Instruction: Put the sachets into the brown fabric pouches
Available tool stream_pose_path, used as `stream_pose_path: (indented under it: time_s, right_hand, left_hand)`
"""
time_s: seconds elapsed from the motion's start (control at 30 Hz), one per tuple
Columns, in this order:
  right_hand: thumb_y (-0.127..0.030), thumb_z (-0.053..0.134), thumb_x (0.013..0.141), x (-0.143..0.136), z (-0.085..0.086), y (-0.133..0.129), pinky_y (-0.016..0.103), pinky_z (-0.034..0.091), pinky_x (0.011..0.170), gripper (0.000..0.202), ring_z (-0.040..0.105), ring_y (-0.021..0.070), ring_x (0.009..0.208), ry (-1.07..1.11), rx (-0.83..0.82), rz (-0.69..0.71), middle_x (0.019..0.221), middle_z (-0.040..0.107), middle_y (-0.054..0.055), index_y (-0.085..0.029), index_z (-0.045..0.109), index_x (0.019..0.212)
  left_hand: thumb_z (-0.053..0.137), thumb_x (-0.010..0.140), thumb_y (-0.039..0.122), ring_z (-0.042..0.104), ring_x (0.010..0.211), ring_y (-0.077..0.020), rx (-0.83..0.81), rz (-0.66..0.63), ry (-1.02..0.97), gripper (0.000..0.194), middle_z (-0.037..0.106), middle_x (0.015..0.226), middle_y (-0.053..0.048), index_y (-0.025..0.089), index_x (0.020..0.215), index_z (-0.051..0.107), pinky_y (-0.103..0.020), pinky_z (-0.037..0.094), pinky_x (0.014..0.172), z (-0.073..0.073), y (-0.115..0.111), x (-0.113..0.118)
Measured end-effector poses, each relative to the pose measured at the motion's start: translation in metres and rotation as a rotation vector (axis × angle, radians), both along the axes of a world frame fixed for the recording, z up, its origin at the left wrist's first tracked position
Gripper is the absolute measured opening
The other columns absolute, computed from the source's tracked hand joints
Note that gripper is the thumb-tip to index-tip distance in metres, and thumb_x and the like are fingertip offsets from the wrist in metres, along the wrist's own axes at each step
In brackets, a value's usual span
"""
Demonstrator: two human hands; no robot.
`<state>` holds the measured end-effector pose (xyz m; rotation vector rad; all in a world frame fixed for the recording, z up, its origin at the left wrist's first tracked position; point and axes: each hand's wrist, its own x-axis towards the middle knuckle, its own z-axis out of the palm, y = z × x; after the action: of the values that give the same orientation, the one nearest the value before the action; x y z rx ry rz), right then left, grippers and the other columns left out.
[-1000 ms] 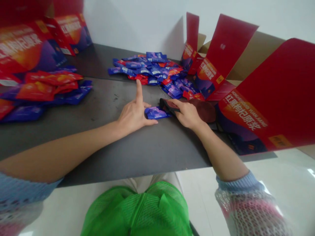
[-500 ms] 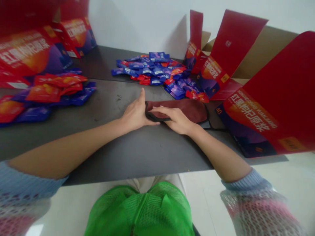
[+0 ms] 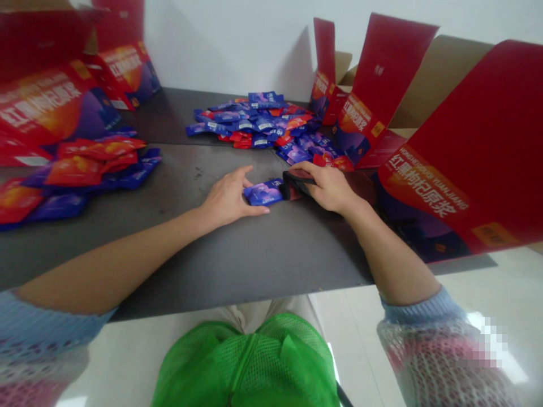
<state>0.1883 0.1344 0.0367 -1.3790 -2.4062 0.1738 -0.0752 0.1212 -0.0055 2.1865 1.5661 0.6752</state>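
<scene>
My right hand [image 3: 330, 187] is closed on the left part of a brown cloth piece with black edging [image 3: 358, 185], which is bunched and folded there. The cloth's other end stretches right, partly behind my hand, toward a large red box. A blue-purple sachet [image 3: 263, 193] lies flat on the table, its right end against the cloth's black edge. Around the sachet's left end is my left hand [image 3: 229, 198], thumb and fingers spread apart; whether they touch the sachet is hard to tell.
A heap of blue and red sachets [image 3: 258, 121] lies at the back of the grey table [image 3: 271, 249]. More sachets [image 3: 97, 164] are piled at left before red boxes [image 3: 55, 107]. Open red boxes [image 3: 462, 175] line the right side. The table's front edge is near my lap.
My right hand has moved right and drawn the cloth's left end back to the right. The blue-purple sachet now shows between my hands. My left hand stays near the same spot.
</scene>
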Motion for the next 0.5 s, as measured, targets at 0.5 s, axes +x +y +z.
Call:
stream_pose_path:
  time_s: [0.5]
  right_hand:
    - [-0.032, 0.054, 0.094, -0.029, -0.031, -0.009, 0.050, 0.037, 0.121, 0.053, 0.046, 0.0290, 0.148, 0.329, -0.086, 0.435, 0.156, 0.054, 0.009, -0.023, 0.052, 0.147]
  left_hand:
    - [0.089, 0.063, 0.053, 0.067, 0.112, -0.0340, 0.116, -0.093, 0.006, 0.088, 0.070, 0.120, -0.014, 0.012, 0.135, 0.058, -0.045, 0.052, 0.100, -0.005, 0.004, -0.002]
